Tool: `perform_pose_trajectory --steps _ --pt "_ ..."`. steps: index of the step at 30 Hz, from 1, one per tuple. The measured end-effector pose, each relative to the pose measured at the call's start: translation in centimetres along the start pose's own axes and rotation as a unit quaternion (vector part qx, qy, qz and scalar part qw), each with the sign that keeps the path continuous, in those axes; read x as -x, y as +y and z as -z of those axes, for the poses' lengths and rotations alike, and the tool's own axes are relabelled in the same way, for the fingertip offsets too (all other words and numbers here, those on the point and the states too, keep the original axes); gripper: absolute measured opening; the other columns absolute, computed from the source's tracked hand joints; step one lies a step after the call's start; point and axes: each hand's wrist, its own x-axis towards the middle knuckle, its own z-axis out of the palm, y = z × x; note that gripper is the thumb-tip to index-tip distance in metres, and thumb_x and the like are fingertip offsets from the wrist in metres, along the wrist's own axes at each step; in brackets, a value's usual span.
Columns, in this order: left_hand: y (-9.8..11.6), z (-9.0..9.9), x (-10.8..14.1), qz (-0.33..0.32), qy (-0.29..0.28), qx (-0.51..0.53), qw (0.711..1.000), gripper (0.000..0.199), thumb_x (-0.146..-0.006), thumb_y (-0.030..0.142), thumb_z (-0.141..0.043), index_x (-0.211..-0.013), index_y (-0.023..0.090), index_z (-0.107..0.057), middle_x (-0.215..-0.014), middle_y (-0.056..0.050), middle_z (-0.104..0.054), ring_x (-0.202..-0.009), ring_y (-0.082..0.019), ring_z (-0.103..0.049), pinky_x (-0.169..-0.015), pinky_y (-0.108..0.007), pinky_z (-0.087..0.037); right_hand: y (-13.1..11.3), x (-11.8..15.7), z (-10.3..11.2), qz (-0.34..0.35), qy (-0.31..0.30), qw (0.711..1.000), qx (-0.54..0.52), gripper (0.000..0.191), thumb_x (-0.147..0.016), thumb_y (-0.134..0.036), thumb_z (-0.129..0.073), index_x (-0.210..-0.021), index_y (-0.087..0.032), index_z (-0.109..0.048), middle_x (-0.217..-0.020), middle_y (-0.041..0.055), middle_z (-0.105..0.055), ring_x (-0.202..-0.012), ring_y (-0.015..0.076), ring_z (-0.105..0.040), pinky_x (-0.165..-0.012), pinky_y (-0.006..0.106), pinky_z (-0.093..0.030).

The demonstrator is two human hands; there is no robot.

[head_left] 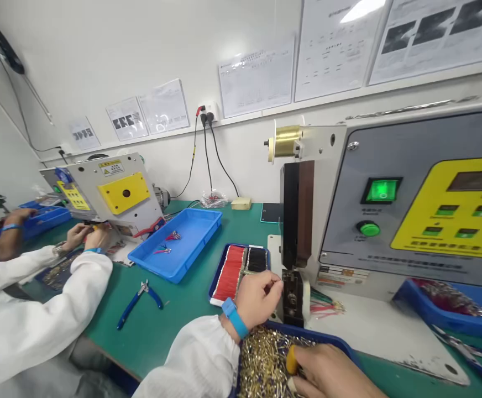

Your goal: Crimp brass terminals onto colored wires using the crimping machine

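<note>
My left hand (pixel 258 298), with a blue wristband, is closed in a pinch beside the dark tooling (pixel 293 301) of the machine. Whatever sits between its fingertips is too small to make out. Below it is a dark blue tray (pixel 340 341) heaped with small brass-coloured metal terminals (pixel 261 365). My right hand (pixel 328 370) is at these terminals, its fingers curled inward and a yellow cover on one fingertip. I cannot make out what lies in its fingers. Behind my left hand, another tray holds red wires (pixel 229 272) and black wires (pixel 257 258).
Blue-handled cutters (pixel 139 303) lie on the green table (pixel 174 309), near a blue bin (pixel 195 235) with a few wired pieces. A co-worker's hands (pixel 95 239) are at a second machine (pixel 120 188). Another blue bin (pixel 452 309) and pliers (pixel 469 351) are at right.
</note>
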Motion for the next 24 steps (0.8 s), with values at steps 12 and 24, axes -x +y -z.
perform_pose_trajectory --steps 12,24 --pt "-5.7 6.8 -5.9 0.133 0.000 -0.283 0.950 0.023 -0.090 0.023 -0.047 -0.101 0.017 -0.067 -0.099 -0.006 -0.066 -0.090 -0.014 -0.060 -0.079 -0.022 -0.042 0.1 0.7 3.0 -0.056 -0.020 0.997 -0.049 0.027 -0.070 -0.009 -0.062 -0.065 -0.020 -0.038 -0.060 -0.0024 -0.052 -0.052 0.0162 -0.047 -0.047 0.026 -0.021" --pt "-8.3 6.6 -5.2 0.185 -0.071 -0.318 0.927 0.019 -0.084 0.015 -0.049 -0.082 0.017 -0.068 -0.091 -0.006 -0.060 -0.077 -0.014 -0.057 -0.071 -0.024 -0.037 2.0 0.4 1.0 -0.041 -0.024 0.991 -0.123 0.021 -0.082 -0.015 -0.058 -0.067 -0.020 -0.046 -0.068 0.0002 -0.056 -0.060 0.0192 -0.053 -0.052 0.025 -0.032"
